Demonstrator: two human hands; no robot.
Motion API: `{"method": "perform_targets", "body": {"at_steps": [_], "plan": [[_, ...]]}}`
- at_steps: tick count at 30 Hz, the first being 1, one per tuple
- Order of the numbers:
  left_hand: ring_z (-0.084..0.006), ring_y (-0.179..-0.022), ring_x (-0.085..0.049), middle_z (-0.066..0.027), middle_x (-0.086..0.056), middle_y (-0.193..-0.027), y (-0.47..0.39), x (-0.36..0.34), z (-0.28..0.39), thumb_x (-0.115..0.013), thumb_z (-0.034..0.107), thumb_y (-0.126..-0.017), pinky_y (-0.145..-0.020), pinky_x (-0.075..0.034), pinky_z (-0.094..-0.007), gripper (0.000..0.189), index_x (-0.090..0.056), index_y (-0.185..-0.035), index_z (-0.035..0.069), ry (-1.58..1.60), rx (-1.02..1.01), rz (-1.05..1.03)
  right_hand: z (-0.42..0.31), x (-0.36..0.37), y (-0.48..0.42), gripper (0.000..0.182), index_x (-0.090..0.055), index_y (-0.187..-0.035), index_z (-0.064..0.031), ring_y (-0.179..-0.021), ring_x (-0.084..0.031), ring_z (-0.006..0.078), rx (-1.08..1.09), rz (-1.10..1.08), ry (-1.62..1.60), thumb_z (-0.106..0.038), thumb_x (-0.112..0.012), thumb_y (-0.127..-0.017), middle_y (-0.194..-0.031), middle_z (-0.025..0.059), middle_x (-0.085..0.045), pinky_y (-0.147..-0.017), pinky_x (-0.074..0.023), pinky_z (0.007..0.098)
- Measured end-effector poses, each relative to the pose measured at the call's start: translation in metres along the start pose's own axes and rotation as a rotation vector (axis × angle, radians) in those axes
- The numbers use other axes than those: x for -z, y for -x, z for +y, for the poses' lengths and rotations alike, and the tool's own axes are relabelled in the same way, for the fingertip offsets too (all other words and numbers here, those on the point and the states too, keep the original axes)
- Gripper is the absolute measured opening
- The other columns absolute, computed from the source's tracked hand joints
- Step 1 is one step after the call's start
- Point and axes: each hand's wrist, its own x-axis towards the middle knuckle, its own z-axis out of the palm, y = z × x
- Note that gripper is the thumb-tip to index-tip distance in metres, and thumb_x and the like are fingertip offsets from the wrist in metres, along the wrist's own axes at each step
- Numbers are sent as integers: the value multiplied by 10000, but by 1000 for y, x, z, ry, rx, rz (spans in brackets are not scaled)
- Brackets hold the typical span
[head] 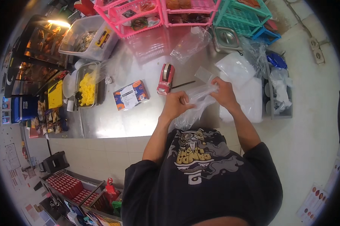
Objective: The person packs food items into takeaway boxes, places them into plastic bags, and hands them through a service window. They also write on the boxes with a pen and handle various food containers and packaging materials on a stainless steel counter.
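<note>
Both hands grip a clear plastic bag [198, 97] over the front edge of the steel table [102, 121]. My left hand [176, 106] pinches one side of it, thumb against fingers. On the other side, my right hand [223, 91] has the plastic bunched between thumb and fingers. The bag's lower part hangs crumpled in front of my shirt. Just beyond my left hand stands a red tape dispenser [166, 77] with a roll in it. A thin black stick [184, 84] lies beside it. A small clear packet [204, 75] is near my right fingers.
To the left are a printed box [131, 95] with a paper label and a glass dish of yellow food [87, 87]. Stacks of white plastic bags [240, 96] lie right, beside a grey bin [281, 110]. Pink baskets [141, 17] and a lidded steel container [227, 39] stand behind.
</note>
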Motion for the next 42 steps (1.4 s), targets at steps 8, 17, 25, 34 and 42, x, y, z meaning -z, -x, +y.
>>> {"method": "perform_targets", "body": {"at_steps": [8, 17, 25, 34, 42], "plan": [[-186, -634, -642, -74, -651, -673, 6, 25, -28, -832, 74, -634, -586, -496, -326, 267, -623, -789, 16, -431, 83, 49, 24, 9, 12, 390, -576, -996, -56, -804, -652, 344, -128, -10, 394, -29, -780, -665, -839, 145, -657, -749, -515, 409], [-239, -695, -702, -155, -705, -789, -23, 36, 34, -770, 106, -705, -654, -555, -329, 243, -656, -878, -20, -262, 76, 252, 54, 15, -31, 355, -630, -1124, -10, -854, -659, 163, 85, -240, -518, 69, -607, -779, -984, 107, -689, -789, -508, 305], [-289, -681, -672, -138, -696, -792, 33, 27, 64, -666, 13, -764, -628, -529, -312, 179, -633, -938, -8, -290, -710, 539, 25, 20, 39, 280, -565, -1018, -17, -854, -586, 218, 628, 1011, -825, -282, -562, -927, -1011, 96, -613, -745, -487, 348], [-227, -823, -709, -124, -716, -912, 39, -11, -67, -631, 20, -889, -691, -540, -293, 163, -625, -1041, -37, 453, 427, 170, 90, -27, 60, 264, -520, -733, -69, -514, -539, 147, -662, -154, -189, -204, -711, -855, -595, 63, -533, -480, -418, 294], [-264, -896, -693, -131, -693, -954, 40, 29, 93, -620, -57, -787, -769, -539, -336, 184, -624, -966, -14, -32, -734, 408, 10, 86, 65, 61, -583, -994, -10, -810, -624, 161, 332, 632, 148, -24, -559, -939, -897, 62, -629, -765, -523, 294]]}}
